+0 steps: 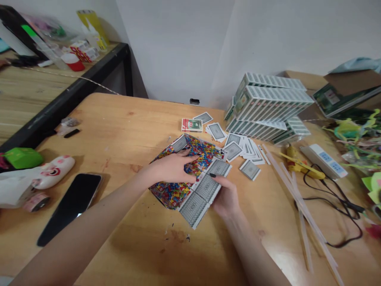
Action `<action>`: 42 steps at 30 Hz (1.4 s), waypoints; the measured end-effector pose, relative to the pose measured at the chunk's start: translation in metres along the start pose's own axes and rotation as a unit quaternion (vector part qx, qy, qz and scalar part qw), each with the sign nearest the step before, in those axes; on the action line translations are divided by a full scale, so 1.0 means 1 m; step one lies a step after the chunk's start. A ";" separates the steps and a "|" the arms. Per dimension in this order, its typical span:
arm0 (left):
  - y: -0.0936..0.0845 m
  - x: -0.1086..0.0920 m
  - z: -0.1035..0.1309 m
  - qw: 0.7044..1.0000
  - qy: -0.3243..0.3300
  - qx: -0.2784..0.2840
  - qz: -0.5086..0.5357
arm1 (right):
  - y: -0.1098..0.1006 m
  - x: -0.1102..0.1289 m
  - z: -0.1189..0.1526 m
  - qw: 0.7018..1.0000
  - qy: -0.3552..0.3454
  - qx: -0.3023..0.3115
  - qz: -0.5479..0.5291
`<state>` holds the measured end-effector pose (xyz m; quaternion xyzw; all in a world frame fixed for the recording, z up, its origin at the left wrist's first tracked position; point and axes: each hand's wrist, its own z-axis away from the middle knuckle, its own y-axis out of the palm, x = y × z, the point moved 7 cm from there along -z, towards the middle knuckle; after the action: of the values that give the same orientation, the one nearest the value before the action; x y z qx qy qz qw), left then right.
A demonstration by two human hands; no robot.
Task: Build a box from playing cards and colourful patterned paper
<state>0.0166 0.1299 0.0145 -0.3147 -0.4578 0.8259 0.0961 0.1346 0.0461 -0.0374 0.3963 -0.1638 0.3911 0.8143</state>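
A flat-sided piece with a multicoloured, brick-like pattern rests on the table, tilted, with a playing card on its far edge. My left hand lies across it, fingers spread and pressing on the patterned face. Along its near right side runs a row of grey-backed playing cards joined edge to edge. My right hand grips this row, thumb on top and the other fingers hidden beneath. Whether the row is fixed to the patterned piece I cannot tell.
Loose playing cards and a red-green card box lie beyond my hands. Stacked card packs stand at the back right. To the right are glue sticks, a yellow glue gun and a power strip. A phone lies left.
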 end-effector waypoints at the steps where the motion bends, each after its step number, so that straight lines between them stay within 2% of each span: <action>1: 0.000 0.000 0.000 1.000 -0.001 0.003 0.000 | 0.000 0.000 0.000 1.000 -0.002 0.002 -0.012; 7: 0.002 0.001 0.000 1.000 0.005 0.006 0.001 | -0.002 -0.003 0.002 1.000 0.016 -0.007 -0.025; 9: 0.003 0.001 0.000 1.000 0.009 0.004 -0.001 | -0.008 -0.002 0.000 0.999 -0.015 -0.037 -0.007; 12: 0.006 0.001 0.001 1.000 0.014 0.003 -0.011 | -0.019 0.001 -0.001 0.989 -0.103 -0.077 0.068; 14: 0.009 0.002 0.001 1.000 0.021 0.001 -0.022 | -0.021 0.000 0.000 0.978 -0.126 -0.072 0.147; 17: 0.013 0.002 0.001 0.998 0.040 -0.008 -0.043 | -0.020 -0.009 0.005 0.969 -0.088 -0.037 0.227; 21: 0.023 0.004 0.003 0.996 0.053 0.018 -0.070 | -0.020 -0.022 0.013 0.971 -0.026 -0.022 0.236; 26: 0.037 0.006 0.006 0.993 0.048 0.062 -0.093 | -0.025 -0.027 0.011 0.969 -0.060 -0.055 0.234; 30: 0.046 0.006 0.004 0.989 0.027 0.110 -0.099 | -0.021 -0.029 0.011 0.966 -0.056 -0.061 0.243; 33: 0.049 0.004 0.002 0.985 0.022 0.142 -0.101 | -0.018 -0.027 0.012 0.964 -0.055 -0.068 0.251; 36: 0.049 0.002 0.000 0.984 0.026 0.149 -0.099 | -0.019 -0.026 0.011 0.960 -0.052 -0.076 0.264; 39: 0.051 0.002 -0.001 0.982 0.024 0.157 -0.104 | -0.019 -0.019 0.008 0.942 -0.099 -0.091 0.309; 42: 0.053 0.001 -0.001 0.981 0.021 0.162 -0.106 | -0.012 -0.007 0.010 0.898 -0.198 -0.126 0.373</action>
<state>0.0234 0.1011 -0.0292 -0.2622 -0.3463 0.8676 0.2421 0.1397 0.0310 -0.0412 0.2701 -0.5055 0.5553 0.6027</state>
